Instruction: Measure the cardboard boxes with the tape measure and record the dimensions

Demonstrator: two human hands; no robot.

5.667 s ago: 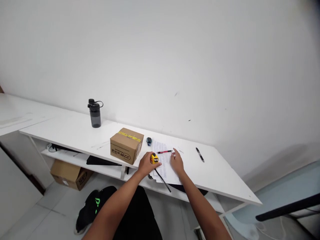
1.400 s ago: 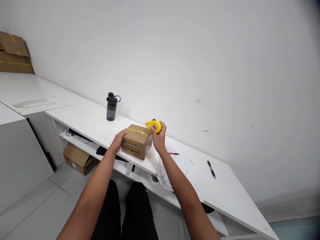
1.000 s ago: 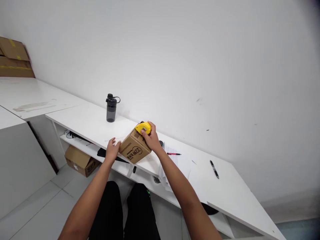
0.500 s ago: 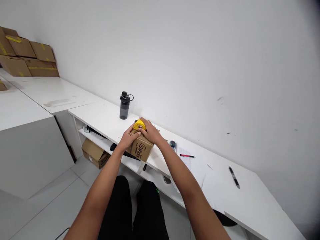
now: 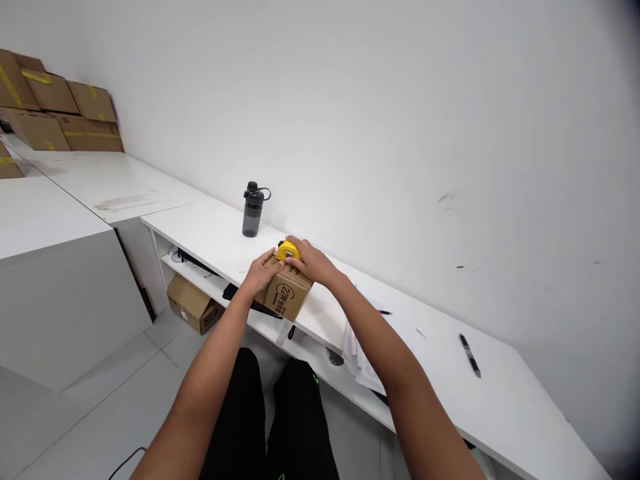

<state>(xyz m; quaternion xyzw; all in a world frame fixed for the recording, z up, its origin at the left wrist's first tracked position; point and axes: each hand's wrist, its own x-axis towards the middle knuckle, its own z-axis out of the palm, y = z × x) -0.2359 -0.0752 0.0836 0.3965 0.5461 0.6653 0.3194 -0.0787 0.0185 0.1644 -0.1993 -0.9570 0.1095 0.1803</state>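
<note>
A small brown cardboard box (image 5: 286,295) with black print sits at the front edge of the white desk. My right hand (image 5: 316,263) is closed around a yellow tape measure (image 5: 289,251), held at the top of the box. At the box's upper left edge, my left hand (image 5: 261,275) grips the cardboard, its thumb lying across the top. Its fingertips come close to the left end of the tape measure. Whether they also pinch the end of the blade is too small to tell.
Behind the box stands a dark water bottle (image 5: 253,210). Papers (image 5: 361,357) and a red-and-black pen (image 5: 385,312) lie under my right forearm, a black marker (image 5: 470,355) farther right. An open carton (image 5: 193,303) is on the floor; stacked cartons (image 5: 90,133) stand far left.
The tape measure in my right hand has shifted slightly right, away from my left fingers. My right forearm has moved right and now covers more of the papers and pen. The view has shifted slightly.
</note>
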